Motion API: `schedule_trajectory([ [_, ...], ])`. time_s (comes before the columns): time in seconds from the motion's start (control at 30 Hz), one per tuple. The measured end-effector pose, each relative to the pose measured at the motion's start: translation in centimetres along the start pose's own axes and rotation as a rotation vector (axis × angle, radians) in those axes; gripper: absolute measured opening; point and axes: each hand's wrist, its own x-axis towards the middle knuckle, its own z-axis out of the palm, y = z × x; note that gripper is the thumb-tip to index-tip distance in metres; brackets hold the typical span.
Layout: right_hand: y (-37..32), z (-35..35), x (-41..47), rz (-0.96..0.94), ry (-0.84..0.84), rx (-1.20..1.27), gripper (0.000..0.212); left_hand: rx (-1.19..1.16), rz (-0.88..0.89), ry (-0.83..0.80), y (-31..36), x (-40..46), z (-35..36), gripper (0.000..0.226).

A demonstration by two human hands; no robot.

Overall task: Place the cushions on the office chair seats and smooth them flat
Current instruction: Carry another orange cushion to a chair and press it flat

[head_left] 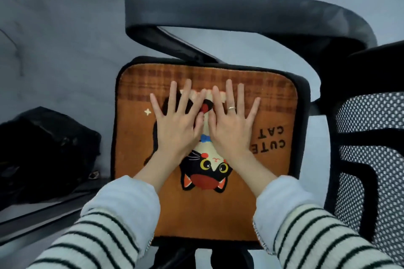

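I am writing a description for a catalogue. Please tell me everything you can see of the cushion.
The cushion is square with rounded corners, orange-brown, of short plush fabric with black edging. It shows a black cat, upside down from this view, a plaid band at the far edge, a small white star and the words CUTE CAT. It lies flat on the chair seat. The left hand and right hand press on its middle, fingers spread.

Your left hand and right hand lay flat, palms down, side by side with fingers straight and spread, thumbs nearly touching. A ring sat on your right hand. Both forearms reached forward in striped sleeves.
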Motion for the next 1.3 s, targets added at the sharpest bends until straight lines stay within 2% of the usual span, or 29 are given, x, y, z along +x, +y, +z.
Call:
schedule_trajectory([
  [0.1,-0.5,1.3,-2.9,-0.017,-0.021,-0.035,0.057,0.047,-0.007,0.004,-0.3,-3.9,1.1,0.049],
  [0.33,0.4,0.4,-2.1,-0.065,-0.044,-0.02,0.052,-0.017,-0.047,-0.035,-1.0,-3.7,0.3,0.05],
  [0.4,2.5,-0.5,-2.3,0.006,-0.041,0.006,0.05,-0.051,-0.155,-0.025,-3.2,-4.0,-0.6,0.05],
  [0.47,4.9,-1.1,-2.5,0.178,-0.044,0.021,0.051,-0.069,-0.233,-0.033,-5.7,-4.2,-1.0,0.051],
  [0.57,6.5,-0.1,-3.2,0.238,-0.02,-0.074,0.054,0.003,-0.177,-0.036,-7.3,-4.3,-0.2,0.052],
  [0.8,6.4,-0.7,-4.4,0.265,-0.033,-0.042,0.056,-0.033,-0.169,-0.048,-7.1,-4.4,-0.7,0.052],
  [0.93,5.4,-0.1,-9.5,0.312,-0.101,-0.021,0.06,-0.103,-0.295,-0.056,-4.7,-7.7,-0.4,0.053],
  [1.03,5.1,1.4,-10.9,0.317,-0.091,-0.055,0.062,-0.03,-0.357,-0.046,-2.9,-10.5,1.4,0.054],
  [1.13,5.1,1.4,-10.3,0.306,-0.084,-0.067,0.063,0.006,-0.358,-0.041,-2.9,-10.0,1.7,0.054],
  [1.23,4.2,0.0,-9.7,0.381,-0.131,-0.003,0.062,-0.032,-0.377,-0.058,-2.5,-9.4,0.8,0.053],
  [1.3,2.1,-0.9,-9.5,0.323,-0.166,0.055,0.059,-0.069,-0.306,-0.066,-0.9,-9.8,0.4,0.052],
])
